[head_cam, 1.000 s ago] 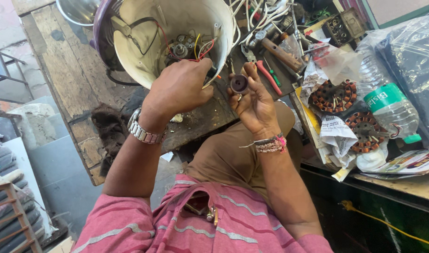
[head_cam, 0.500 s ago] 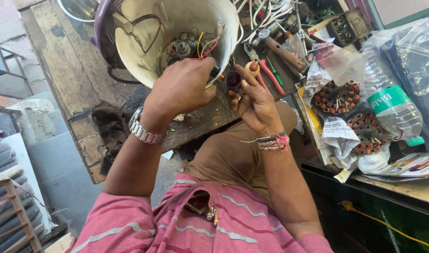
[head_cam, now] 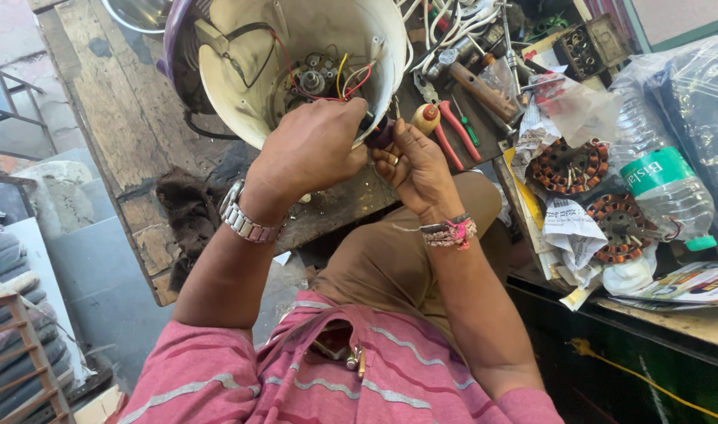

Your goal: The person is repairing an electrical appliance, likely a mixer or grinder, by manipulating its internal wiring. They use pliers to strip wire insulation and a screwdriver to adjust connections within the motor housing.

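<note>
Where both hands meet at the white housing (head_cam: 296, 71) rim, left hand (head_cam: 312, 149) hides its grip; right hand (head_cam: 414, 165) pinches a small dark part (head_cam: 381, 135), hard to identify.

Left hand (head_cam: 316, 149) hides the small dark part (head_cam: 382, 135) held.

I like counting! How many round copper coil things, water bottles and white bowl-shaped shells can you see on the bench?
Copper coil rings: 2
Plastic water bottle: 1
White bowl-shaped shell with wires: 1
Total: 4
</note>
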